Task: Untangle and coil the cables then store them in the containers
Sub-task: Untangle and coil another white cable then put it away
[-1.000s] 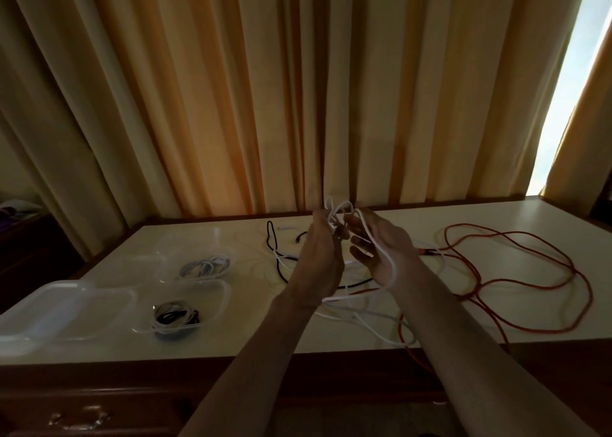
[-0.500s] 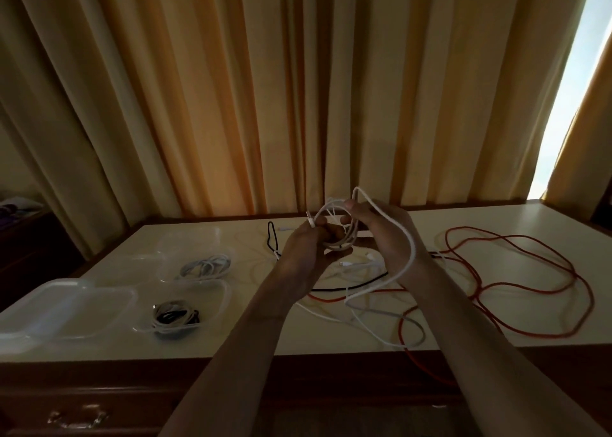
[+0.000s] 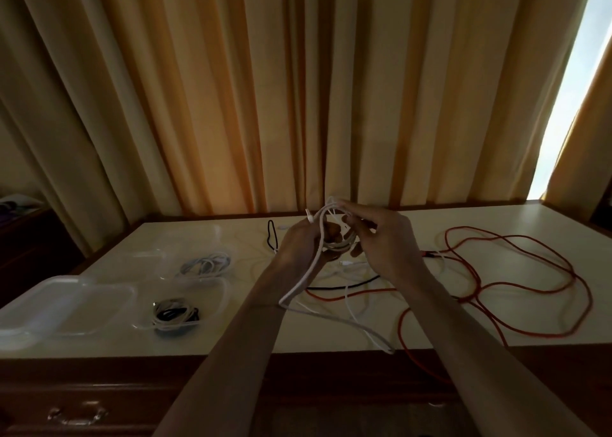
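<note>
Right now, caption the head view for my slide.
Both hands coil a white cable above the table; red cable waits.

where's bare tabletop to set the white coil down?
Bare strip along the near edge, between the black-cable tub and the white cable tail. Also the far right corner, behind the red cable. Crowded: centre under both hands, tubs at left.

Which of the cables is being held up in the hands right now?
The white cable. Both hands grip its coil above the table, while the red cable and black cable lie loose on the tabletop.
</note>
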{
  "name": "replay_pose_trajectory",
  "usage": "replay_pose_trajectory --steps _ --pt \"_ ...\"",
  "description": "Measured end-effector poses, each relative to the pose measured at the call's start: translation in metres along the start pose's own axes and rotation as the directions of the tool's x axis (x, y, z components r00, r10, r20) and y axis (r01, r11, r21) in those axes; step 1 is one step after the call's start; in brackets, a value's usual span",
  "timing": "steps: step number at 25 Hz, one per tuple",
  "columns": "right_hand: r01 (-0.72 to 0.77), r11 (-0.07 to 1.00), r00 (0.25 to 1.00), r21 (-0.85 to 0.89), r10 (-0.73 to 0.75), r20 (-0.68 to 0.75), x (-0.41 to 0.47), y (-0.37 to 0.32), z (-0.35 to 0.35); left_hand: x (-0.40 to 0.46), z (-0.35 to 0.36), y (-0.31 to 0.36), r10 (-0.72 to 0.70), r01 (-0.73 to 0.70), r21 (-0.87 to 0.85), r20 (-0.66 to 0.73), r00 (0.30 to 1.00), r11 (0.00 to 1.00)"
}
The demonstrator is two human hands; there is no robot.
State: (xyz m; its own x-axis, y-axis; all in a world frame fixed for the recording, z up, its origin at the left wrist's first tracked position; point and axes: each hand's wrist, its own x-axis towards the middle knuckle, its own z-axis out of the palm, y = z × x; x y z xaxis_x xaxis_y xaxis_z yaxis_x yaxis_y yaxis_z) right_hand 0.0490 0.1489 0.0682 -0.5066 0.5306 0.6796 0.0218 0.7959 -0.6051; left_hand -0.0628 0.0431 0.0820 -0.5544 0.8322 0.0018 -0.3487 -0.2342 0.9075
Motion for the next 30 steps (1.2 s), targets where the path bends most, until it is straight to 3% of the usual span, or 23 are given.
replay_pose_trajectory --steps 3,10,15,20,23,27,30 --pt "0.075 0.995 0.997 -0.066 -0.074 0.024 0.000 -0.001 -0.001 0.002 -0.004 0.007 -0.128 0.135 -0.194 0.051 0.991 0.972" --pt "0.129 0.963 0.992 -0.235 -0.124 0.034 -0.004 0.004 0.008 -0.008 0.003 0.017 -0.171 0.180 -0.058 0.135 0.976 0.982" --pt "0.053 0.968 0.998 -0.245 -0.044 0.044 -0.004 0.001 0.009 0.006 -0.001 0.003 -0.147 0.139 0.088 0.092 0.985 0.986" --pt "0.033 0.972 0.995 -0.235 -0.010 0.098 0.001 0.000 0.007 0.010 -0.007 -0.004 0.018 -0.032 0.145 0.093 0.995 0.989" --pt "0.032 0.969 0.999 -0.243 -0.030 0.013 0.002 -0.004 0.005 0.003 -0.002 -0.006 0.080 -0.089 0.229 0.051 0.996 0.969" --pt "-0.108 0.988 0.989 -0.111 0.095 -0.115 0.007 -0.007 0.003 0.003 0.001 -0.012 0.053 -0.056 0.057 0.058 0.997 0.997" --pt "-0.166 0.985 0.970 -0.040 0.156 -0.187 0.008 -0.008 0.003 0.002 0.003 -0.009 0.027 -0.033 0.113 0.053 0.998 0.993"
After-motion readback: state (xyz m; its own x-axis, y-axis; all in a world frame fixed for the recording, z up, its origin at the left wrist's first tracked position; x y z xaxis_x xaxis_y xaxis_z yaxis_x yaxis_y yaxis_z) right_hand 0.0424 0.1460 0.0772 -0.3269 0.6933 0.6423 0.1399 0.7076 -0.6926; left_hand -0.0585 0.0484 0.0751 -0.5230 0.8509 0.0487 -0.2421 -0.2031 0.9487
